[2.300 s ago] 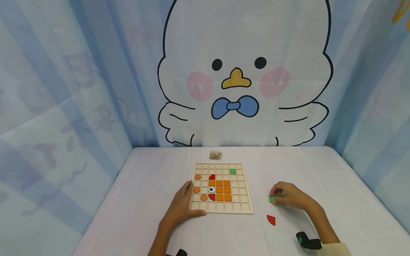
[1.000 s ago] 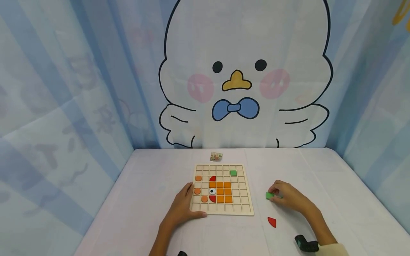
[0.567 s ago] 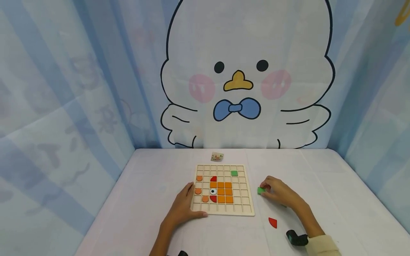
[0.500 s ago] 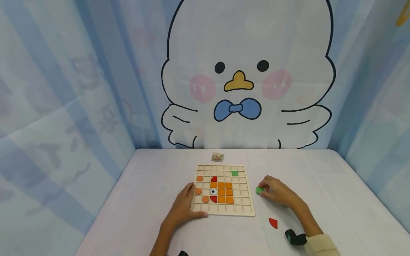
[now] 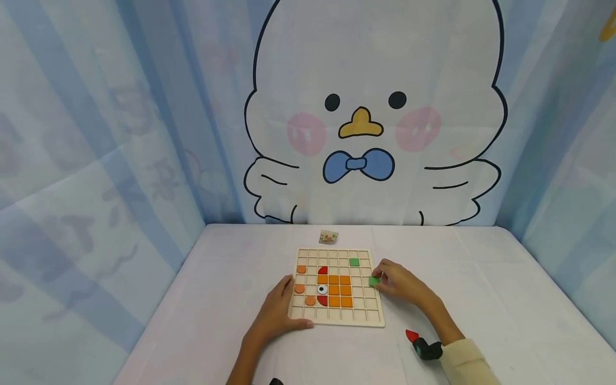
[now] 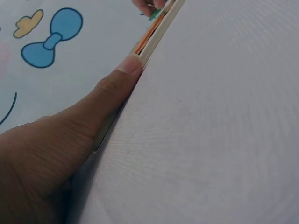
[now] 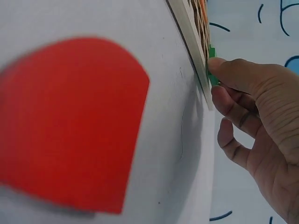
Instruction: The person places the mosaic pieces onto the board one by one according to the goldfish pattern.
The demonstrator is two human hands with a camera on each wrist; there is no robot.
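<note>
My left hand (image 5: 277,310) holds the near-left corner of a wooden grid board (image 5: 366,316), thumb along its front edge and fingers at its left side; the left wrist view shows the thumb (image 6: 110,86) against that edge. Square orange tiles (image 5: 333,290), red quarter-round tiles (image 5: 322,301), orange round tiles (image 5: 299,289), a white eye tile (image 5: 322,289) and one green square tile (image 5: 354,262) sit on the board. Over its right edge my right hand (image 5: 401,282) pinches another green square tile (image 5: 374,280) between thumb and fingers, also seen as a green tile (image 7: 212,53) in the right wrist view.
A loose red quarter-round tile (image 5: 412,336) lies on the white table, partly hidden by the black wrist camera (image 5: 425,349); it looms large in the right wrist view. Behind the board lies a small patterned card or packet (image 5: 328,237). A printed curtain (image 5: 361,192) stands behind the table.
My right hand has moved left from the table with the green tile to the board's right edge. The left hand keeps its place on the board.
</note>
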